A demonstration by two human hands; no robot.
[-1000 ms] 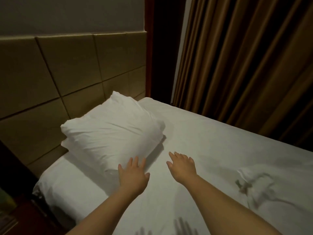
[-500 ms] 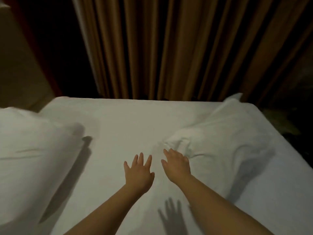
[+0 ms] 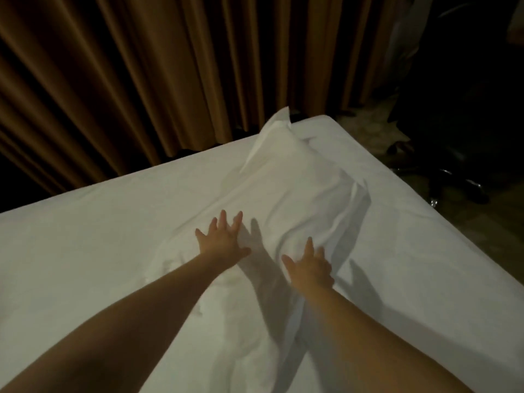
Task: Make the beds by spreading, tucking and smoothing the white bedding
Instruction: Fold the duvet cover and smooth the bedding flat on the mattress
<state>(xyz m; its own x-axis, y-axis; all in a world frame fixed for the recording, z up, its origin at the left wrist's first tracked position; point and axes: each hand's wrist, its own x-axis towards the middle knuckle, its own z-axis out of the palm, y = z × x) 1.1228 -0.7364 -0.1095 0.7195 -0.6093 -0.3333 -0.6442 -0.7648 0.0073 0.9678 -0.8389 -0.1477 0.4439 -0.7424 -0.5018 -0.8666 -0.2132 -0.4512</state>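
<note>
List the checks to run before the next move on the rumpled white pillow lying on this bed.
1. Left hand open, fingers spread: ok.
2. Right hand open: ok.
3. Both hands positioned over the pillow: ok.
4. Hands actually pressing on the pillow: cannot tell.
5. Pillow surface smooth: not ok, creased along its right side.
6. Sheet flat to the left of the pillow: ok; tucked at the far edge: cannot tell.
</note>
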